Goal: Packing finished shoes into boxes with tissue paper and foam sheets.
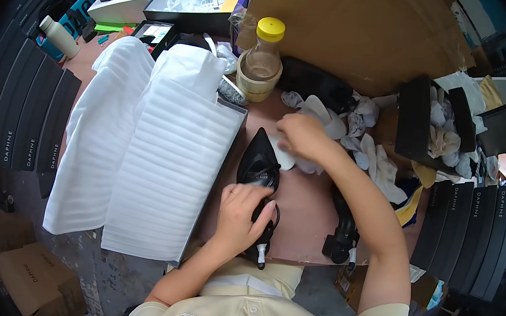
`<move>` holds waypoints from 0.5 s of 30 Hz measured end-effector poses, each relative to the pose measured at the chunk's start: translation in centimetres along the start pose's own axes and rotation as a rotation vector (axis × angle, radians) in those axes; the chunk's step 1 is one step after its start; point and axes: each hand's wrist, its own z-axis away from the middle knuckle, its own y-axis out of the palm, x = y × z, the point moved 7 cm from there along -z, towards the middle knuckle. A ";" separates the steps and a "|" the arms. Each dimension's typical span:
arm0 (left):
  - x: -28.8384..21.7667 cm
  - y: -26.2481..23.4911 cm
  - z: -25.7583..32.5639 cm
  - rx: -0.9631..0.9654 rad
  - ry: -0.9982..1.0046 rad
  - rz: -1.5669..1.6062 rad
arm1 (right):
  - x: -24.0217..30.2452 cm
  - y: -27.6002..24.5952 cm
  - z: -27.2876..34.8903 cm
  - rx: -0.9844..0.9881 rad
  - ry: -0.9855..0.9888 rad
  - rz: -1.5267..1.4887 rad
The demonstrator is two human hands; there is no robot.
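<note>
A black pointed-toe heeled shoe (259,158) lies on the table before me, its toe pointing away. My left hand (244,214) is closed round its rear part, with a thin strap beside the fingers and a white wrap at the heel end. Past the toe, to the right, my right hand (305,137) hovers with curled fingers, slightly blurred. Just below those fingers is a blurred white piece (282,155); whether they hold it is unclear. A second black heeled shoe (341,229) lies to the right, partly hidden under my right forearm.
An open shoebox lined with white foam sheet (172,168) takes up the left. Crumpled white paper (362,117) is heaped at the right, near a black box (419,129) of paper. A yellow-capped bottle (268,55) stands in a tape roll. Dark shoeboxes (17,108) stand at both sides.
</note>
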 end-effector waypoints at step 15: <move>-1.5 -1.7 6.2 0.020 0.182 0.131 | 14.2 0.7 11.7 -0.371 -0.193 0.232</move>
